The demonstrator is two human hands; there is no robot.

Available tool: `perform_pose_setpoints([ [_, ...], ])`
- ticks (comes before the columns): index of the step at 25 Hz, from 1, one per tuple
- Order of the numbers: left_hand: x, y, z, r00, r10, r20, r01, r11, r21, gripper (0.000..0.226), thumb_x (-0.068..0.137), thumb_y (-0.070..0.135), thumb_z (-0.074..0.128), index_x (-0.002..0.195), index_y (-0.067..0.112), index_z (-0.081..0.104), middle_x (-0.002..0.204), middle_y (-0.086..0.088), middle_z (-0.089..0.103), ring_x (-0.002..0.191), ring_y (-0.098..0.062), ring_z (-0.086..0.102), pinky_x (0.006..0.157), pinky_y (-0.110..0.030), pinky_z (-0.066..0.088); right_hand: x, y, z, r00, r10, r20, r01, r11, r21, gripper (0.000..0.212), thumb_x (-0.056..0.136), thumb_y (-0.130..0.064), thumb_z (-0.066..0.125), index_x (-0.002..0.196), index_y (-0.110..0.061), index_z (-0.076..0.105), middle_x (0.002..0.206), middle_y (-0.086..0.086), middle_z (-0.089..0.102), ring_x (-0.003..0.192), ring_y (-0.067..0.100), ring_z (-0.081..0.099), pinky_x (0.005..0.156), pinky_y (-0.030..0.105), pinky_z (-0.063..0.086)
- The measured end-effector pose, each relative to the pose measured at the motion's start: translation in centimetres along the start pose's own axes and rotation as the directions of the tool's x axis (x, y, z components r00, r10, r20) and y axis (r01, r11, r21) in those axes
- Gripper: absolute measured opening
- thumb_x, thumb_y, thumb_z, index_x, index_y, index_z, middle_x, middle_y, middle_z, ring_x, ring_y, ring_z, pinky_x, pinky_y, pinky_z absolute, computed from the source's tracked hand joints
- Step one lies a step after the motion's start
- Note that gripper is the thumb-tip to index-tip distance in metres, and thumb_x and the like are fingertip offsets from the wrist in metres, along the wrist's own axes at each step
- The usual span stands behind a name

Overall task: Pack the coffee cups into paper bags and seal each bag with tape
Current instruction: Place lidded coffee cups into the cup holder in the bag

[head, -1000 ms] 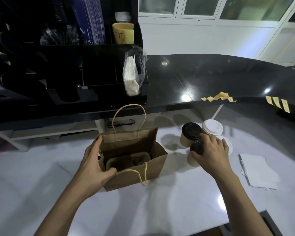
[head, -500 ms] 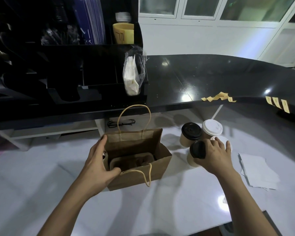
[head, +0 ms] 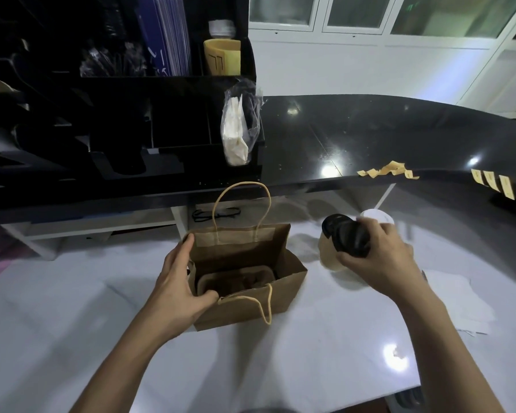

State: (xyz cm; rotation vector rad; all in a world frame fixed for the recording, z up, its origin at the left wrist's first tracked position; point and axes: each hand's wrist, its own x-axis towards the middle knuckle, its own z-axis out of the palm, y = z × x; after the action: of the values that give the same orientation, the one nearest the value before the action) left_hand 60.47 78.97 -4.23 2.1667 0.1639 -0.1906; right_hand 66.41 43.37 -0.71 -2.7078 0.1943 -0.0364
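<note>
Cup [head: 350, 238], tan, black lid, in right hand [head: 382, 257]; left hand [head: 173, 290] grips bag [head: 245, 308].

The coffee cup [head: 329, 257] gripped by its black lid [head: 350, 238] in the right hand [head: 379, 257] has been raised from where it stood and is now held higher, so that the second black-lidded cup [head: 332, 223] behind it is partly covered. Of the white-lidded cups, only one [head: 376, 216] is now seen past the right hand's fingers; the other has been hidden by the hand. The paper bag [head: 286, 281] held by the left hand [head: 176, 281] has been shifted slightly toward the right hand.
</note>
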Motion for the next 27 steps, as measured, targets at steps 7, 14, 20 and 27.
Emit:
perform_pose_setpoints([
  [7,-0.1,0.4,0.0,1.000,0.004,0.007,-0.004,1.000,0.000,0.111,0.081,0.022,0.079,0.158,0.042,0.002,0.163,0.013,0.007,0.146,-0.024,0.028,0.111,-0.045,0.043,-1.1,-5.3,-4.2,0.979,-0.135,-0.151,0.177,0.932,0.315,0.079,0.075,-0.040,0.081,0.144,-0.038,0.043,0.132,-0.004,0.040,0.112,0.011,0.049,0.098,0.029,0.044],
  [14,-0.3,0.8,0.0,1.000,0.003,0.019,-0.003,1.000,0.007,0.114,0.080,0.020,0.080,0.158,0.041,-0.001,0.161,0.018,0.005,0.147,-0.023,0.025,0.113,-0.045,0.041,-2.2,-9.0,-4.6,0.930,-0.364,-0.051,0.334,0.779,0.531,0.072,0.079,-0.034,0.085,0.140,-0.042,0.048,0.131,-0.012,0.046,0.118,-0.005,0.052,0.092,0.007,0.043],
  [20,-0.3,0.9,-0.1,0.999,-0.003,0.032,0.002,1.000,0.017,0.120,0.077,0.020,0.083,0.157,0.043,-0.002,0.162,0.018,0.003,0.148,-0.022,0.024,0.113,-0.046,0.041,-1.5,-11.8,-1.7,0.789,-0.545,0.283,0.412,0.812,0.414,0.079,0.075,-0.041,0.085,0.141,-0.049,0.041,0.135,-0.021,0.040,0.127,-0.002,0.045,0.102,0.019,0.044],
  [27,-0.4,0.4,-0.2,0.999,0.019,0.040,-0.019,1.000,0.009,0.119,0.071,0.031,0.078,0.156,0.045,-0.005,0.159,0.026,0.000,0.147,-0.021,0.024,0.112,-0.044,0.043,-0.4,-14.2,2.1,0.687,-0.593,0.421,0.592,0.792,0.149,0.087,0.075,-0.039,0.082,0.147,-0.045,0.034,0.135,-0.014,0.039,0.124,0.011,0.039,0.102,0.030,0.046],
])
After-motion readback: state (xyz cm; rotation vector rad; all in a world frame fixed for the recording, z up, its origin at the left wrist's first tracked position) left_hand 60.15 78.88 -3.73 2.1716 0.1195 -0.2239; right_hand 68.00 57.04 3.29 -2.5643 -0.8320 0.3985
